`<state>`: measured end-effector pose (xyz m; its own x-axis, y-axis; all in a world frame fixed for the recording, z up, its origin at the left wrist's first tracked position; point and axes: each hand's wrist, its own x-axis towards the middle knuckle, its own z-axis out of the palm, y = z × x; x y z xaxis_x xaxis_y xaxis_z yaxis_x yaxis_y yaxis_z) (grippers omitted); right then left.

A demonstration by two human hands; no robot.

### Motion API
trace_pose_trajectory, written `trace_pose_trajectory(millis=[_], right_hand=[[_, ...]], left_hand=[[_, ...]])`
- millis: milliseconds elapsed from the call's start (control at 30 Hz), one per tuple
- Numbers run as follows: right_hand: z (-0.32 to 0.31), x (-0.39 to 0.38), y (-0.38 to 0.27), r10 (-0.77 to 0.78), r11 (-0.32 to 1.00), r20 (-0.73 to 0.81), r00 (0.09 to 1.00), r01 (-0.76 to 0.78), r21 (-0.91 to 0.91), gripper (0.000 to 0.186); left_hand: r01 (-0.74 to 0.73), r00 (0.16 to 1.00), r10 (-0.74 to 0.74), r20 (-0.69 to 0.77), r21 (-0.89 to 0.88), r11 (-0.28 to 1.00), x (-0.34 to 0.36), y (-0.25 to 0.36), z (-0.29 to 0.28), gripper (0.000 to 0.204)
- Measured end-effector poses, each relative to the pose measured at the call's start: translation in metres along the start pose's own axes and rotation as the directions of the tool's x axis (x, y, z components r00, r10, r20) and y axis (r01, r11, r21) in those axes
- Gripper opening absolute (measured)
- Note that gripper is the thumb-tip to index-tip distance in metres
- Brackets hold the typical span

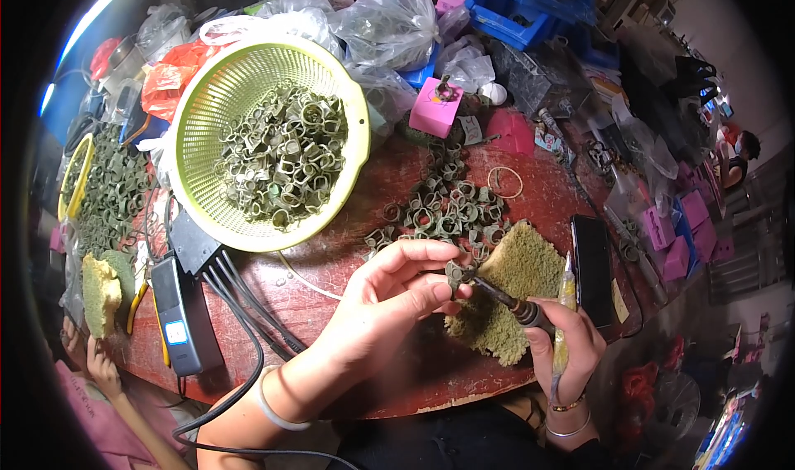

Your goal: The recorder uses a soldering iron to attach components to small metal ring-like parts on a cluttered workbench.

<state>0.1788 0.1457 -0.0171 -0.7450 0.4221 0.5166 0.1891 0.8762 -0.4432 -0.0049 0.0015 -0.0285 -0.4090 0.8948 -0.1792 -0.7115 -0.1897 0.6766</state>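
Observation:
Between the thumb and fingers of my left hand is a small dark green ring, held up above the table. My right hand grips a soldering iron, whose metal tip reaches the ring or comes very close to it. A slim yellow-stained tool with a pointed end is also tucked in my right hand, pointing upward. Under the iron lies a rough yellow-green sponge pad. Beyond my left hand, many similar green rings are spread in a loose pile.
A yellow-green plastic basket full of rings stands at left. In front of it are a black device and thick cables. A phone lies right of the sponge; a pink block stands behind. Another person's hand is at far left.

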Motion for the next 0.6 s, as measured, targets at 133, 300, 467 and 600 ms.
trace_pose_trajectory(millis=[133, 300, 467, 600], right_hand=[[0.0, 0.0, 0.0, 0.002, 1.0, 0.003, 1.0, -0.002, -0.005, 0.029], [0.001, 0.0, -0.001, 0.018, 1.0, -0.005, 1.0, -0.018, 0.019, 0.028], [-0.001, -0.002, 0.0, 0.035, 0.999, -0.001, 0.999, -0.035, 0.036, 0.028], [-0.013, -0.013, 0.008, 0.214, 0.965, -0.127, 0.969, -0.19, 0.179, 0.03]], left_hand=[[-0.001, 1.0, 0.001, 0.002, -0.003, 1.0, 0.0, 0.0, 0.0, 0.034], [-0.007, 1.0, 0.007, 0.005, -0.005, 1.0, 0.0, 0.0, 0.0, 0.033], [0.002, 1.0, -0.002, 0.002, -0.023, 1.0, 0.0, 0.001, 0.0, 0.034], [-0.008, 0.999, 0.011, 0.039, -0.064, 0.998, 0.0, 0.002, 0.0, 0.034]])
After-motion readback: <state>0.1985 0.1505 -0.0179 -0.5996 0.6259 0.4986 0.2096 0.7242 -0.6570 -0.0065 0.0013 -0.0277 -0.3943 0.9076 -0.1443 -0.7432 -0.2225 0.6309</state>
